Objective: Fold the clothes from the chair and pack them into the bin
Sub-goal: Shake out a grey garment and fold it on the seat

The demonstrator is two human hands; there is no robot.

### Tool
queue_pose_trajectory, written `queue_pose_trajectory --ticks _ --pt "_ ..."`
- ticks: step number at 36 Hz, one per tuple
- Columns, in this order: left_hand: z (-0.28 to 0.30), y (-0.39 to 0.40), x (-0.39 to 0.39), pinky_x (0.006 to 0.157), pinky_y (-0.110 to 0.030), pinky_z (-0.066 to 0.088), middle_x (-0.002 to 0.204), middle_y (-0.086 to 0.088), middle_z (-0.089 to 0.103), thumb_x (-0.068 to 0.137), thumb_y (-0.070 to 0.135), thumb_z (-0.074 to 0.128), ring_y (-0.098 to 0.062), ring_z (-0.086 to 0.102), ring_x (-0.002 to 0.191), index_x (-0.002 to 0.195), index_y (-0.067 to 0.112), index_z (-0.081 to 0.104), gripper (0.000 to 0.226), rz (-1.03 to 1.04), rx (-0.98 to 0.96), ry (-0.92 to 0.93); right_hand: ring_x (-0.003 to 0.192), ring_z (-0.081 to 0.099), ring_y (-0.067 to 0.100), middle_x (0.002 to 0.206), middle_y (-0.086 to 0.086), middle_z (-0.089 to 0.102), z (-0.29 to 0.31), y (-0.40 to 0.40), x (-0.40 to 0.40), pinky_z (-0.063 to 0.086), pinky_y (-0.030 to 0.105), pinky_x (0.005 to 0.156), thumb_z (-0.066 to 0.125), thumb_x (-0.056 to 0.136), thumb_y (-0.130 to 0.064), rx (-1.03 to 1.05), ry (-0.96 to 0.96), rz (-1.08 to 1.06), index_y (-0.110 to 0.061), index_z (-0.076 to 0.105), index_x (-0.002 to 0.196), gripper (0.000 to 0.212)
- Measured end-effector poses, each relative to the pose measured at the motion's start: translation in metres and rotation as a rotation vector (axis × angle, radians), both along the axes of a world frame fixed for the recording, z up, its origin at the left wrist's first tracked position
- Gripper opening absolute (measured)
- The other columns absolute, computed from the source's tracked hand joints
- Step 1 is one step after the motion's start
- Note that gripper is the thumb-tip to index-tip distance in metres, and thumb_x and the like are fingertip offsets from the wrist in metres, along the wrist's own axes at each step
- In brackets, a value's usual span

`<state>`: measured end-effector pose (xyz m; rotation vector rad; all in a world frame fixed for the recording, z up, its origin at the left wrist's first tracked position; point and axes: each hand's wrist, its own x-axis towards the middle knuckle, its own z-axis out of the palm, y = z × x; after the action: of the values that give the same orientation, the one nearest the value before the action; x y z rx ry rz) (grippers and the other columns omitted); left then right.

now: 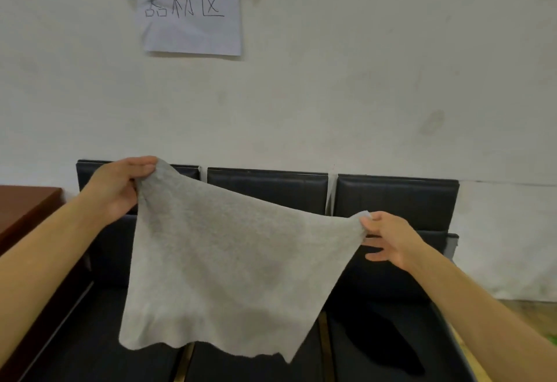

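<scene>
A grey cloth [229,264] hangs spread in the air in front of me, over the black padded chairs [394,197]. My left hand [120,188] pinches its upper left corner, held higher. My right hand [388,237] pinches the upper right corner between thumb and forefinger, its other fingers loose below. The cloth's lower edge dangles just above the seats. A black garment [388,342] lies on the right seat. No bin is in view.
The row of three black chairs stands against a white wall with a paper sign [190,7] taped to it. A red-brown wooden table [27,209] is at the left edge. A strip of floor [524,312] shows at the right.
</scene>
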<state>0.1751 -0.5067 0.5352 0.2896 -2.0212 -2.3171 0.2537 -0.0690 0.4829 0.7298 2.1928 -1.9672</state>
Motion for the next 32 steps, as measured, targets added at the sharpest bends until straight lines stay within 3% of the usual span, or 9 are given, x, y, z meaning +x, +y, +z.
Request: queue_pose_trajectory --ticks 3,9,13,16,21,25,28,32 --pt "0.0 -0.002 0.001 0.084 -0.034 0.049 0.101 -0.006 0.063 0.092 0.001 0.051 -0.018 0.06 0.092 0.094 0.01 0.065 0.017 -0.004 -0.009 -0.018 0.097 0.059 0.025 0.113 0.006 0.059 0.004 -0.009 -0.005 0.037 0.058 0.1 0.052 0.096 -0.019 0.169 0.069 -0.076 -0.015 0.056 0.111 0.016" --pt "0.002 -0.017 -0.009 0.076 -0.035 0.049 0.105 -0.007 0.06 0.093 0.005 0.052 -0.021 0.058 0.097 0.099 0.012 0.062 0.014 -0.011 -0.082 -0.036 0.1 0.052 0.026 0.12 0.009 0.051 0.013 -0.032 -0.022 0.043 0.039 0.077 0.051 0.096 -0.02 0.325 0.178 -0.172 -0.015 0.048 0.117 0.021" --pt "-0.004 -0.026 -0.022 0.071 -0.034 0.048 0.103 -0.008 0.059 0.093 0.003 0.052 -0.021 0.058 0.093 0.096 0.012 0.062 0.014 -0.012 -0.062 -0.059 0.111 0.05 0.028 0.128 0.006 0.046 0.011 -0.041 -0.028 0.047 0.049 0.088 0.056 0.094 -0.015 0.186 0.213 -0.276 -0.022 0.045 0.132 0.04" --pt "-0.011 -0.03 -0.031 0.072 -0.036 0.049 0.102 -0.008 0.059 0.093 0.004 0.051 -0.021 0.058 0.093 0.099 0.012 0.062 0.014 -0.034 -0.053 -0.085 0.111 0.053 0.024 0.126 0.004 0.052 0.01 -0.044 -0.033 0.047 0.046 0.095 0.053 0.095 -0.014 0.062 0.215 -0.332 -0.022 0.053 0.124 0.03" --pt "-0.017 -0.029 -0.044 0.072 -0.036 0.048 0.098 -0.008 0.06 0.094 0.002 0.048 -0.021 0.058 0.089 0.103 0.009 0.061 0.017 -0.085 -0.044 -0.098 0.106 0.055 0.022 0.115 0.005 0.057 0.017 -0.045 -0.032 0.048 0.038 0.089 0.046 0.098 -0.012 -0.122 0.195 -0.193 -0.013 0.061 0.114 0.023" --pt "-0.023 -0.032 -0.051 0.084 -0.039 0.046 0.112 -0.012 0.06 0.094 0.001 0.048 -0.025 0.057 0.1 0.112 0.007 0.059 0.022 -0.178 -0.115 -0.123 0.107 0.056 0.027 0.116 0.012 0.057 0.018 -0.042 -0.033 0.049 0.037 0.089 0.051 0.094 -0.009 -0.116 0.189 -0.085 -0.003 0.061 0.116 0.024" --pt "-0.027 -0.031 -0.056 0.088 -0.039 0.043 0.114 -0.01 0.058 0.087 -0.005 0.055 -0.025 0.056 0.102 0.121 0.005 0.056 0.036 -0.236 -0.242 -0.12 0.109 0.056 0.025 0.117 0.009 0.058 0.015 -0.037 -0.037 0.046 0.042 0.099 0.062 0.087 -0.009 0.069 0.155 0.033 -0.004 0.058 0.12 0.034" --pt "-0.041 -0.025 -0.07 0.09 -0.035 0.04 0.11 -0.009 0.056 0.081 -0.004 0.066 -0.025 0.053 0.104 0.12 0.007 0.06 0.041 -0.219 -0.674 -0.007 0.109 0.054 0.019 0.111 0.0 0.059 0.004 -0.037 -0.05 0.041 0.037 0.102 0.069 0.081 -0.007 0.55 0.098 0.218 -0.01 0.062 0.116 0.036"
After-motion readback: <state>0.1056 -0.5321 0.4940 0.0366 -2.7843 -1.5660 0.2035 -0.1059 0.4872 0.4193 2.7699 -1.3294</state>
